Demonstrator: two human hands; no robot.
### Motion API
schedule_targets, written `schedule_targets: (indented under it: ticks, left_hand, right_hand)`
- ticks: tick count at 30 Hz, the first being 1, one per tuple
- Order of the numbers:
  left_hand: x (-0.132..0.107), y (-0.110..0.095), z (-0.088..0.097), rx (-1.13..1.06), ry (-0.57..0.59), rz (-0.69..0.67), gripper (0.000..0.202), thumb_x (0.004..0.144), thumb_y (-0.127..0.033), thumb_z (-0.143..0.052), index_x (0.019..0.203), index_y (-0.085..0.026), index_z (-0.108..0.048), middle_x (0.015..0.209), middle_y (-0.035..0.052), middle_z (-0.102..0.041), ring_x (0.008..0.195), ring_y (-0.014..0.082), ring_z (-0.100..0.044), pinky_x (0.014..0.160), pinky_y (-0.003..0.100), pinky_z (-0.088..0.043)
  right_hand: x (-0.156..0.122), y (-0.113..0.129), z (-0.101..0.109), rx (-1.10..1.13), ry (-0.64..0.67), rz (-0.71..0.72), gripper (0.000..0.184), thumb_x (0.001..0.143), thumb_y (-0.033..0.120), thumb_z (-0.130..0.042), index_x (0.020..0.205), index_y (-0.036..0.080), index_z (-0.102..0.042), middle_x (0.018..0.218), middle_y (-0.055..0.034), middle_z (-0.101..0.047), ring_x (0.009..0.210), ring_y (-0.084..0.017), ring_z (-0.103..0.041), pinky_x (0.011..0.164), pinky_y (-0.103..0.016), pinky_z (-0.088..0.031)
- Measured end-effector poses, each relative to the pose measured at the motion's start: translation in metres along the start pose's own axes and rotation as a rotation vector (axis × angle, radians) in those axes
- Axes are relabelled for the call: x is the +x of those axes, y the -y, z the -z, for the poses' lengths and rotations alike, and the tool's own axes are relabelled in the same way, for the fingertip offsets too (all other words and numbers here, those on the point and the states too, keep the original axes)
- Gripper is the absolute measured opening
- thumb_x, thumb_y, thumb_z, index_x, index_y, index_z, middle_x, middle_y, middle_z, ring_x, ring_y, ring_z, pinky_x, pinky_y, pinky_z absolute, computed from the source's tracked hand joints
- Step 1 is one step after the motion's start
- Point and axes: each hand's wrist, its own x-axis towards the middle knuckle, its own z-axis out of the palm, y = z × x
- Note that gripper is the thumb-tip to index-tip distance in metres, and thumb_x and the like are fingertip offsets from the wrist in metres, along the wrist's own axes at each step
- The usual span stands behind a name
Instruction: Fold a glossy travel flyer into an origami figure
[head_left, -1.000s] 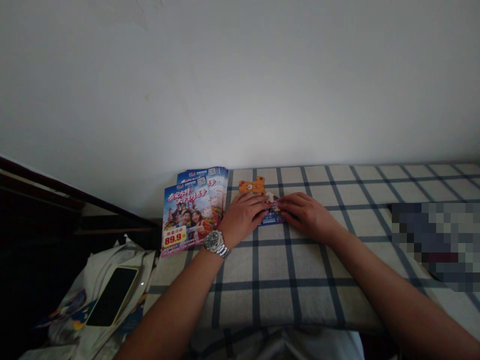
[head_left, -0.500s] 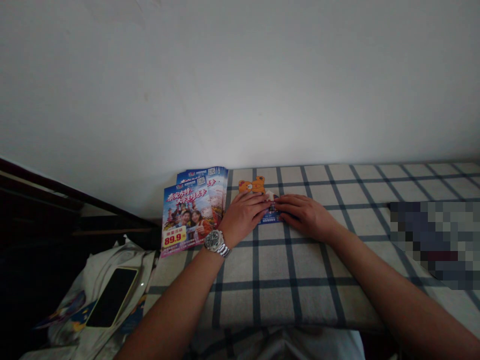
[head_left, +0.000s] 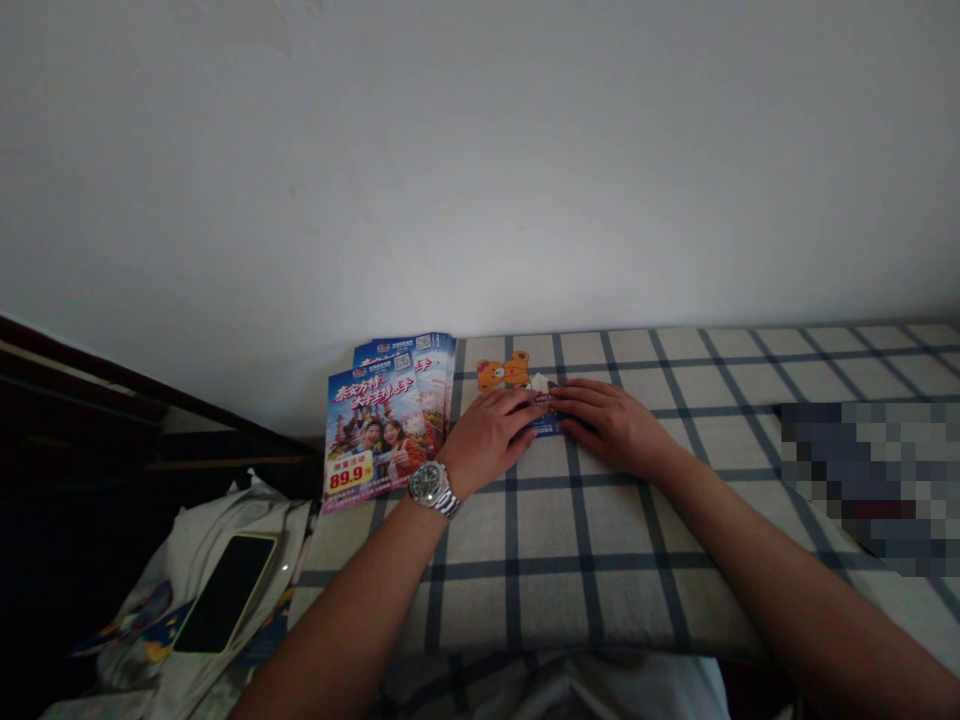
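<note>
My left hand, with a metal watch on its wrist, lies palm down on a small folded flyer on the checked cloth. My right hand rests on the same flyer from the right, fingers stretched flat and pressing it. The fingertips of both hands meet over the paper, and most of the flyer is hidden under them. An orange bear-shaped item lies just behind the fingers.
A stack of colourful flyers lies left of my left hand against the white wall. A phone rests on white fabric at the lower left. The checked surface stretches right to a blurred patch.
The visible part of the folded flyer has grown smaller and shifted slightly away from me under my fingers. Both hands have slid a little forward.
</note>
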Motion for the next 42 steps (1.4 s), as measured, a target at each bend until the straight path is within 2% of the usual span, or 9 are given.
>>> schedule_targets:
  ticks: [6,13,18,25,29,32,37,42]
  left_hand:
    - [0.001,-0.003,0.002,0.032,0.02,0.016,0.041,0.103,-0.028,-0.059,0.144,-0.027,-0.058,0.153,0.0061,-0.055,0.134,0.0268,-0.055,0.116,0.052,-0.045]
    - [0.002,-0.008,0.003,0.009,-0.009,-0.009,0.029,0.103,-0.033,-0.058,0.128,-0.025,-0.07,0.128,0.0083,-0.064,0.127,0.0267,-0.057,0.117,0.052,-0.044]
    - [0.003,-0.01,0.002,-0.037,0.012,-0.012,0.032,0.106,-0.035,-0.054,0.132,-0.023,-0.067,0.125,0.0085,-0.064,0.117,0.0248,-0.061,0.108,0.048,-0.052]
    - [0.001,-0.011,0.002,-0.063,0.065,-0.02,0.033,0.105,-0.029,-0.054,0.134,-0.022,-0.066,0.127,0.0091,-0.063,0.117,0.0249,-0.06,0.108,0.047,-0.053]
    - [0.0,-0.012,0.001,-0.087,0.066,-0.032,0.03,0.106,-0.03,-0.052,0.129,-0.023,-0.069,0.127,0.0088,-0.063,0.117,0.024,-0.06,0.106,0.046,-0.055]
    - [0.0,-0.012,-0.001,-0.107,0.048,-0.048,0.029,0.105,-0.031,-0.053,0.126,-0.024,-0.072,0.133,0.0089,-0.062,0.123,0.0243,-0.059,0.11,0.046,-0.053]
    - [0.0,-0.01,-0.002,-0.117,0.035,-0.056,0.028,0.105,-0.027,-0.055,0.126,-0.023,-0.072,0.14,0.0081,-0.062,0.128,0.0241,-0.059,0.112,0.045,-0.053]
    - [0.001,-0.009,-0.003,-0.109,0.037,-0.064,0.029,0.106,-0.026,-0.052,0.128,-0.022,-0.071,0.139,0.0075,-0.064,0.127,0.0231,-0.06,0.111,0.044,-0.053]
  right_hand:
    - [0.001,0.001,0.001,-0.028,0.007,-0.001,0.036,0.101,0.027,-0.061,0.137,0.024,-0.066,0.139,-0.0077,-0.07,0.136,-0.031,-0.058,0.114,-0.055,-0.05]
    - [0.0,-0.002,0.0,-0.065,-0.021,-0.024,0.036,0.1,0.028,-0.062,0.136,0.026,-0.068,0.15,-0.0114,-0.059,0.144,-0.036,-0.049,0.113,-0.06,-0.049]
    - [0.0,-0.001,0.002,-0.062,-0.028,-0.073,0.035,0.1,0.03,-0.062,0.134,0.03,-0.069,0.142,-0.0117,-0.06,0.133,-0.034,-0.054,0.109,-0.058,-0.053]
    - [-0.002,-0.007,0.0,-0.012,0.019,-0.053,0.035,0.103,0.025,-0.055,0.136,0.028,-0.067,0.142,-0.0125,-0.058,0.131,-0.031,-0.057,0.11,-0.054,-0.053]
    - [-0.003,-0.008,0.0,0.037,0.031,-0.027,0.035,0.103,0.024,-0.054,0.136,0.028,-0.067,0.144,-0.0126,-0.057,0.134,-0.03,-0.056,0.111,-0.053,-0.052]
    - [-0.003,-0.008,0.001,0.058,0.053,-0.021,0.037,0.103,0.022,-0.053,0.137,0.029,-0.067,0.145,-0.0124,-0.056,0.135,-0.03,-0.055,0.112,-0.052,-0.052]
    - [-0.003,-0.007,0.0,0.079,0.035,-0.017,0.038,0.103,0.019,-0.054,0.137,0.029,-0.067,0.144,-0.0125,-0.059,0.134,-0.03,-0.056,0.111,-0.053,-0.052]
    - [0.0,-0.008,0.0,0.137,-0.016,-0.053,0.031,0.104,0.02,-0.053,0.131,0.022,-0.068,0.137,-0.013,-0.066,0.129,-0.028,-0.061,0.11,-0.05,-0.053]
